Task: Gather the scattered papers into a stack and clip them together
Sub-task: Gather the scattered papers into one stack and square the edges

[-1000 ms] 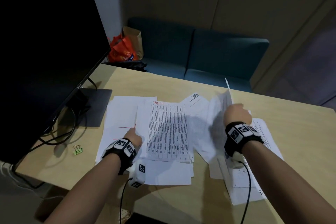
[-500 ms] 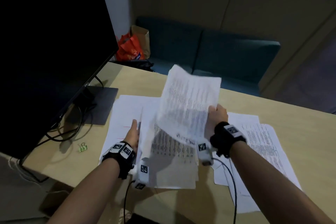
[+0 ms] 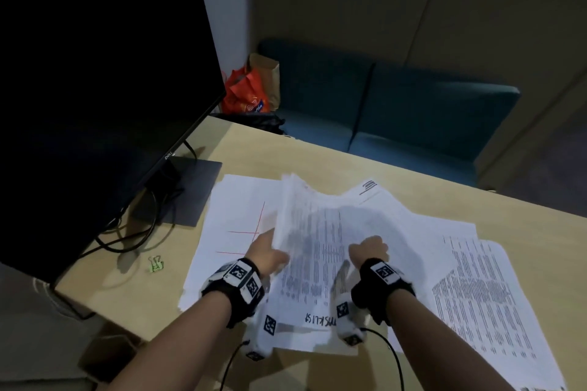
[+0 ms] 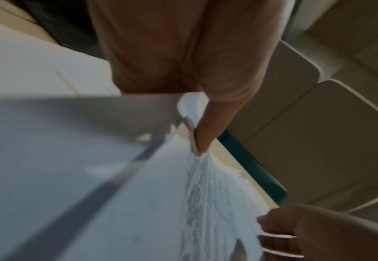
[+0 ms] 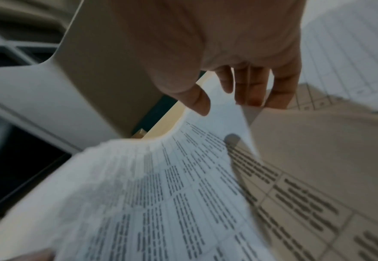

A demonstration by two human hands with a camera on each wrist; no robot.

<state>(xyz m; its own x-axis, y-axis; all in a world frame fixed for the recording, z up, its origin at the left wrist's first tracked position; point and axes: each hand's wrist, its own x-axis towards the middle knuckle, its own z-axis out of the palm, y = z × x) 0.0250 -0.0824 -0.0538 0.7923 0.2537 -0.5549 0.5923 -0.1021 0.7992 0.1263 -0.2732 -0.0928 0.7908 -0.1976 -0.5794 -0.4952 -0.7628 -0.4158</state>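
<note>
White printed sheet point(image 3: 313, 251) is pinched at opposite edges by left hand point(image 3: 265, 255) and right hand point(image 3: 370, 247), above scattered papers point(image 3: 476, 292).

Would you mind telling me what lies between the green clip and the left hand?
In the head view, bare desk beside the clip, then white sheets with red lines, reaching the left hand.

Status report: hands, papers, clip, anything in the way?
Left hand and right hand both grip one printed sheet. Other papers scattered. Green clip unused by monitor. Nothing blocking.
</note>
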